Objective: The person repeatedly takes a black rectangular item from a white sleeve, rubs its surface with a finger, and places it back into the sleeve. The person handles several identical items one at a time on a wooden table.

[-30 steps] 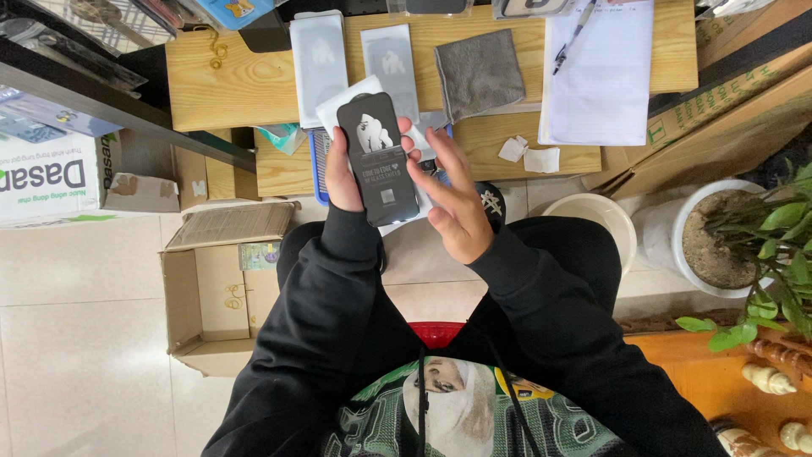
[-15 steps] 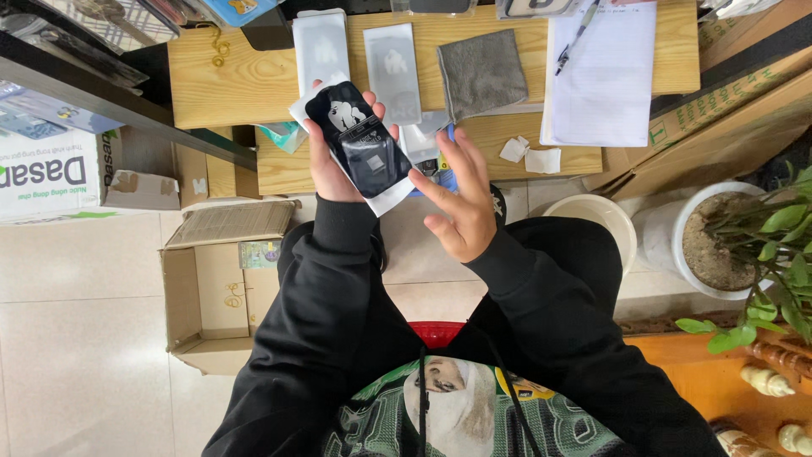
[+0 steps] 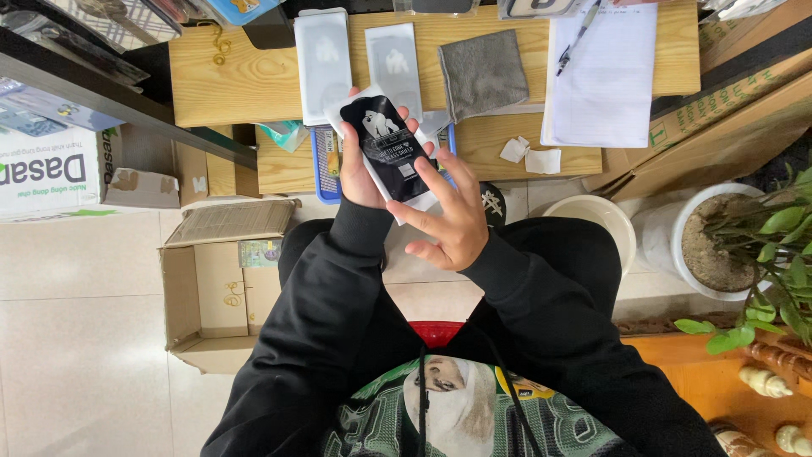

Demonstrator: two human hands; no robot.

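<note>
Over the wooden table (image 3: 254, 85) | left hand (image 3: 359, 169) grips black flat rectangular packet (image 3: 387, 148) | right hand (image 3: 452, 220) open, fingertips just beside packet's lower edge

The scene is evenly and brightly lit by soft, diffuse light, with only faint, short shadows under the things lying on the wooden counter (image 3: 254, 76). The pale floor tiles (image 3: 76, 338) carry a mild sheen but no hard glare. Focus is sharp across most of the frame. Straight lines bow slightly toward the edges, a wide-lens distortion. The black sleeves (image 3: 338, 288) lose detail in darkness.
</note>
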